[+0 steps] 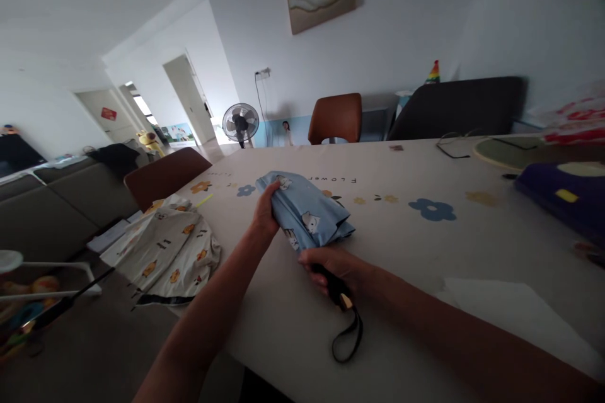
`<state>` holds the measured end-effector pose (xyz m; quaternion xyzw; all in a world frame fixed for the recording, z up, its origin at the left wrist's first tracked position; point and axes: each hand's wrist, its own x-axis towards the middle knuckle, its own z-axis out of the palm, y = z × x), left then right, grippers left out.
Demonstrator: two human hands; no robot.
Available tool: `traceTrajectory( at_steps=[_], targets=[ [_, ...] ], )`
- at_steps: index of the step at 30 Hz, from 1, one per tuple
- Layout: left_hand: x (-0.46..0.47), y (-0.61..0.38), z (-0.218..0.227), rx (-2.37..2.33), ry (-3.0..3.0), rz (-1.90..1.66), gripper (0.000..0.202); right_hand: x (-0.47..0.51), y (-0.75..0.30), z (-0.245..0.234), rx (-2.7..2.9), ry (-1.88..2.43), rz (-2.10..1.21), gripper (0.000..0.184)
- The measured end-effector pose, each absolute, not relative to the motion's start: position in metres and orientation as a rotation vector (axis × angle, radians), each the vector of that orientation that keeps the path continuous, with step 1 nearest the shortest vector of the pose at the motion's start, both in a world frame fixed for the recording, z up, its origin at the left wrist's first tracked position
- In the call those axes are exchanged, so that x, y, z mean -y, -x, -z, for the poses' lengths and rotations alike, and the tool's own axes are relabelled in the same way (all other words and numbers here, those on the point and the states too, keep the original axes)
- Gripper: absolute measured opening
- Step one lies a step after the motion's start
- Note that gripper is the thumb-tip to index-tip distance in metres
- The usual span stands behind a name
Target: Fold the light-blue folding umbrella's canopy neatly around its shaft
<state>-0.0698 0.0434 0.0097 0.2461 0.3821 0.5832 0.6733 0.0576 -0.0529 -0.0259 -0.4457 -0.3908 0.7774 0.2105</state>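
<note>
A blue folding umbrella (307, 201) with white cartoon animals is held over the table, its cloth gathered but loose at the right edge. My left hand (267, 206) grips the cloth near the far end, thumb on top. Around the black handle end my right hand (333, 267) is closed. Below it hang the handle's tip and a black wrist strap (348, 337). Left of my left arm, a second umbrella (172, 249), cream with orange and yellow prints, lies loosely folded over the table's edge, its dark shaft pointing left.
The white table (378, 239) has printed flowers. On its right are glasses (454, 150), a dark blue item (567, 192) and a white sheet (520, 308). Brown chairs (335, 114) and a dark grey chair (460, 107) stand around it. A fan (241, 123) stands behind.
</note>
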Motion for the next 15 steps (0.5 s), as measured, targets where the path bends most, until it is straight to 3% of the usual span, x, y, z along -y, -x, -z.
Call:
traceTrajectory(
  at_steps=[9,15],
  targets=[
    [-0.061,0.091,-0.008,-0.807,-0.568,-1.372,0.012,0.054,-0.058,0.028,1.149,1.256,-2.221,0.018],
    [-0.064,0.091,-0.001,-0.810,-0.627,-1.361,0.018,0.058,-0.054,0.027,1.084,1.269,-2.174,0.027]
  ],
)
